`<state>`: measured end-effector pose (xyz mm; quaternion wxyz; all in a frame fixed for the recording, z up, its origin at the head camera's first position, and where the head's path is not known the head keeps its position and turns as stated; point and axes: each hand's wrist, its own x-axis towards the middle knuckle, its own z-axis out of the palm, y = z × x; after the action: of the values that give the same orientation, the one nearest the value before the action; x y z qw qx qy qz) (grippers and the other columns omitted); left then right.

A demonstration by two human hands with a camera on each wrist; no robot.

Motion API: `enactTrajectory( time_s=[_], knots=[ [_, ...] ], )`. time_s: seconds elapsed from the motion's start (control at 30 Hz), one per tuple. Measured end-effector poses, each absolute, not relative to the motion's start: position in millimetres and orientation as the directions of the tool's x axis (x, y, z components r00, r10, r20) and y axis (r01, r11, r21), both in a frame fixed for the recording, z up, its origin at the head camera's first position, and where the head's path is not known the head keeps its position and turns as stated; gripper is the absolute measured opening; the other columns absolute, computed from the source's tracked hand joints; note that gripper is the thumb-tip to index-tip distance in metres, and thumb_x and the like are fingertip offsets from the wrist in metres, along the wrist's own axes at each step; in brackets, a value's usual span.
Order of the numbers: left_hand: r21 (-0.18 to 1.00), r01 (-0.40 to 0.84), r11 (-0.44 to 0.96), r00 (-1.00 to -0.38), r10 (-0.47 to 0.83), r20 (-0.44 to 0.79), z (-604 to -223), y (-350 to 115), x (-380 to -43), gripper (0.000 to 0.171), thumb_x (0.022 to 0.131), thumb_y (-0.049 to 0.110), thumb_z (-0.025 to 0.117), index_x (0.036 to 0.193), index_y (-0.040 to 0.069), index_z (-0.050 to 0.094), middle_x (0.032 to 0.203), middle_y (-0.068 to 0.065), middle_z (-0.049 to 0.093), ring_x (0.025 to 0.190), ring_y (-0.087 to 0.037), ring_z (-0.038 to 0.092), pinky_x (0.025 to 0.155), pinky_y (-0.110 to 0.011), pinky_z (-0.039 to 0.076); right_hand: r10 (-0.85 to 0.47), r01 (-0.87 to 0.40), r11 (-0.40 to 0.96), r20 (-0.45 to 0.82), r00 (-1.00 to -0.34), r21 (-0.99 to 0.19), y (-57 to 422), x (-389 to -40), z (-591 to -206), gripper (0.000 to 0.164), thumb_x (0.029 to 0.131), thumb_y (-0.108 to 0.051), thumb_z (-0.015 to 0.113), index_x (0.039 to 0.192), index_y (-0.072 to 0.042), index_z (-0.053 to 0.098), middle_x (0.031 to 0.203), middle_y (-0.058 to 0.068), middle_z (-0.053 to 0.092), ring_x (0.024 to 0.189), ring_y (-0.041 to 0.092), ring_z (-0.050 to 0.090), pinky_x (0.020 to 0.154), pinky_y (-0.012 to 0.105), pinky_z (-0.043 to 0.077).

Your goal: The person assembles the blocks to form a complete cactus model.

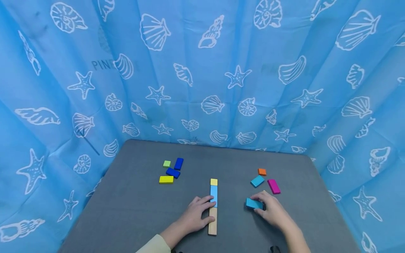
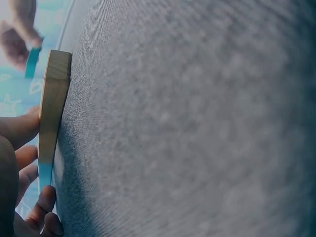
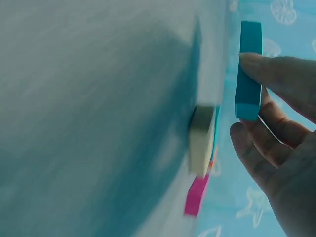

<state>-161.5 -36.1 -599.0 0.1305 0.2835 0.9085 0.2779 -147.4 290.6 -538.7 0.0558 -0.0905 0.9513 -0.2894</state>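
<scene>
A straight row lies in front of me: a small yellow block (image 1: 214,182), a light blue block (image 1: 213,192) and a plain wooden block (image 1: 212,227). My left hand (image 1: 197,215) rests on this row, fingertips on the light blue block and thumb on the wooden one (image 2: 55,94). To the right, my right hand (image 1: 272,210) pinches a turquoise block (image 1: 253,203) between thumb and fingers. That block (image 3: 249,89) is held above the table in the right wrist view. Behind the right hand a cream block (image 3: 201,143) is mostly hidden in the head view.
Back left on the grey table (image 1: 142,218) lie a green block (image 1: 167,163), two dark blue blocks (image 1: 173,172) and a yellow block (image 1: 166,180). Back right are an orange block (image 1: 262,172), another turquoise block (image 1: 257,181) and a magenta block (image 1: 274,186). A blue curtain (image 1: 196,88) surrounds the table.
</scene>
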Motion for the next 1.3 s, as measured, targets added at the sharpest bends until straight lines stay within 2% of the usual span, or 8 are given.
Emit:
enactTrajectory(
  time_s=[0.33,0.67,1.3],
  knots=[
    [0.577,0.423,0.699,-0.811,0.576,-0.104,-596.9,-34.3,-161.2,0.056,0.097,0.052,0.062,0.148,0.033,0.051,0.159,0.013,0.040,0.118,-0.017,0.047,0.099,-0.043,0.045,-0.308,-0.257,0.764,0.015,-0.951,-0.591,247.8,-185.4,-546.2,0.033,0.085,-0.006,0.080,0.116,-0.013,0.072,0.111,-0.001,0.067,0.104,0.020,0.062,0.092,0.047,0.053],
    [0.586,0.415,0.696,-0.812,0.574,-0.106,-598.7,-34.9,-161.7,0.056,0.096,0.054,0.061,0.148,0.035,0.051,0.159,0.014,0.039,0.118,-0.016,0.046,0.099,-0.044,0.046,-0.295,-0.221,0.787,-0.036,-0.955,-0.576,223.4,-205.5,-554.9,0.032,0.085,-0.010,0.081,0.115,-0.017,0.073,0.109,-0.004,0.066,0.102,0.017,0.060,0.094,0.048,0.052],
    [0.586,0.421,0.692,-0.814,0.573,-0.092,-600.8,-35.6,-162.6,0.058,0.097,0.057,0.059,0.149,0.034,0.051,0.160,0.014,0.039,0.115,-0.016,0.046,0.098,-0.043,0.046,-0.370,-0.263,0.760,-0.063,-0.927,-0.595,205.6,-220.8,-565.3,0.028,0.086,-0.007,0.079,0.113,-0.014,0.074,0.106,-0.001,0.065,0.095,0.017,0.057,0.090,0.048,0.051]
  ],
)
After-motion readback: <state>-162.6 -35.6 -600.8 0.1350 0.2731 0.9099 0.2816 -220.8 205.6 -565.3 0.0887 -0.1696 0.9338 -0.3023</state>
